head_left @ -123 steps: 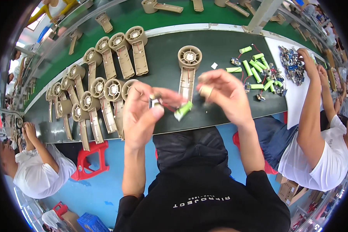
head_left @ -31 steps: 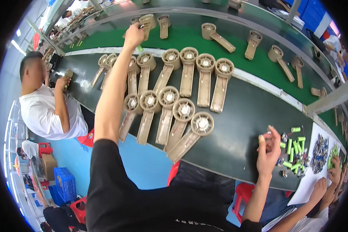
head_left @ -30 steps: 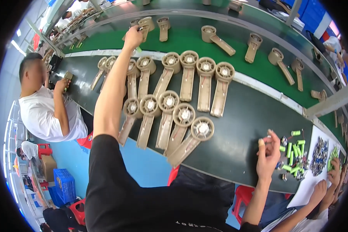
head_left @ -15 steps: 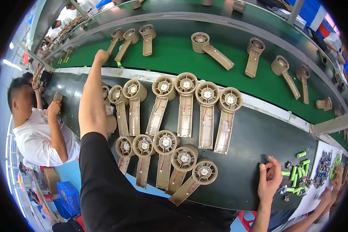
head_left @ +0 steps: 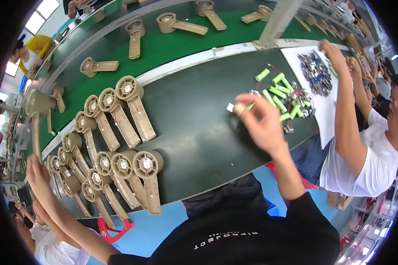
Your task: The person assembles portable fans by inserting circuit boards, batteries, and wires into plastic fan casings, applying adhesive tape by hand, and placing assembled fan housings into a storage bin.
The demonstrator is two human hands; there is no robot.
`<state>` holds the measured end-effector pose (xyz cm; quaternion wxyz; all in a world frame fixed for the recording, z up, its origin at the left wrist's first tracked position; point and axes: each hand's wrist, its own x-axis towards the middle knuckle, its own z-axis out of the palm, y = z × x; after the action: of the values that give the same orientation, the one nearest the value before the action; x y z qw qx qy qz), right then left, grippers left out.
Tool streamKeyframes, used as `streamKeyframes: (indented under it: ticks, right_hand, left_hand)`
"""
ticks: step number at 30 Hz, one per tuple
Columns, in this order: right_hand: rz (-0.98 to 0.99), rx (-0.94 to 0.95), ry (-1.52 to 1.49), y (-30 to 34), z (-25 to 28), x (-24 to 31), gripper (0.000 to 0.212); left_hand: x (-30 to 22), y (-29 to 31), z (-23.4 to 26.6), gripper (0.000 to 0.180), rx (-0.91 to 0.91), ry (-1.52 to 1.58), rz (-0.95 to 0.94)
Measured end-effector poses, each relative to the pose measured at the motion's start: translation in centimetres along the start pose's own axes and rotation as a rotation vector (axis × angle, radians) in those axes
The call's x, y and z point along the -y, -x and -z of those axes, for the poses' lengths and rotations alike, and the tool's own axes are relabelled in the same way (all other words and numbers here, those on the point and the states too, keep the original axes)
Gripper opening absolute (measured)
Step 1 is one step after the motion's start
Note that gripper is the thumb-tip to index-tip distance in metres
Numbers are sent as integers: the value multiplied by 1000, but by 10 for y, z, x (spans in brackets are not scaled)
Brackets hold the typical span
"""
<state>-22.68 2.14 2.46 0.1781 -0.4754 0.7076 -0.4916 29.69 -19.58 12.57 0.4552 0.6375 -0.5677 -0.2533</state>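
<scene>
My left hand point(head_left: 37, 171) is closed around the handle of a tan fan housing point(head_left: 39, 104), raised at the far left with its round end up. Below and beside it, several tan fan housings point(head_left: 135, 117) lie in two rows on the dark table, white-centred motors showing in their round ends. My right hand point(head_left: 266, 126) hovers over the table beside a heap of green battery cells point(head_left: 276, 92). A tan cover sits on one fingertip, close to a small white piece point(head_left: 230, 107). The right fingers are bent and blurred; whether they hold anything is unclear.
Beyond a pale rail point(head_left: 199, 57), a green conveyor belt point(head_left: 159, 48) carries more fan housings. A metal post point(head_left: 278, 22) rises at its edge. On the right, a white sheet point(head_left: 292, 57) bears a pile of small circuit boards point(head_left: 316, 75); a co-worker's hands point(head_left: 334, 53) reach over it.
My view has swung to the right. My left hand, earlier over the belt's edge, now holds a fan housing upright. The right hand has come over the table, closer to the battery cells.
</scene>
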Motion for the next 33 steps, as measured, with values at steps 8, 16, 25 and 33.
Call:
streamKeyframes:
  ticks: [8,16,25,33]
  right_hand:
    - [175,84,465,-35,62,-22,19]
    - [239,2,660,-41,51,-37,22]
    - [-70,-83,-267,-29,84,8,20]
    - [-212,423,-714,15,43,63,15]
  left_hand:
    - [-84,281,-166,16,339,147,77]
    - [-82,331,-254,16,378,5,-147]
    - [-114,296,-249,23,278,-73,-656]
    - [-125,278,-261,45,241,100,-1029]
